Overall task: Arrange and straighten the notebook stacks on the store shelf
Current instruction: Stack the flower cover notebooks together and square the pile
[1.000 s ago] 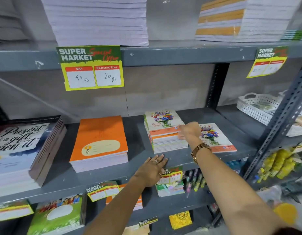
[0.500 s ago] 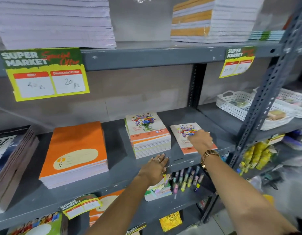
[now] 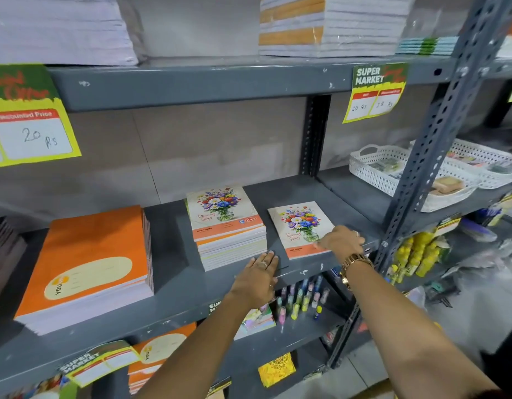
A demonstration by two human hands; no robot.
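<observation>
Middle shelf (image 3: pixel 168 286): floral notebook stack (image 3: pixel 228 226) centre, single floral notebook (image 3: pixel 299 226) just right of it. Right hand (image 3: pixel 342 241) rests on its lower right corner, fingers loosely curled. Left hand (image 3: pixel 256 279) flat, fingers together, at the stack's front.

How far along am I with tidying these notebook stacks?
Looks done: the orange stack sits fairly square. In hand: your right hand rests on the lone floral notebook, which lies apart from the floral stack; your left hand lies flat on the shelf in front of that stack. Left: probably uniting the two and evening the floral stack's slightly uneven edges.
</observation>
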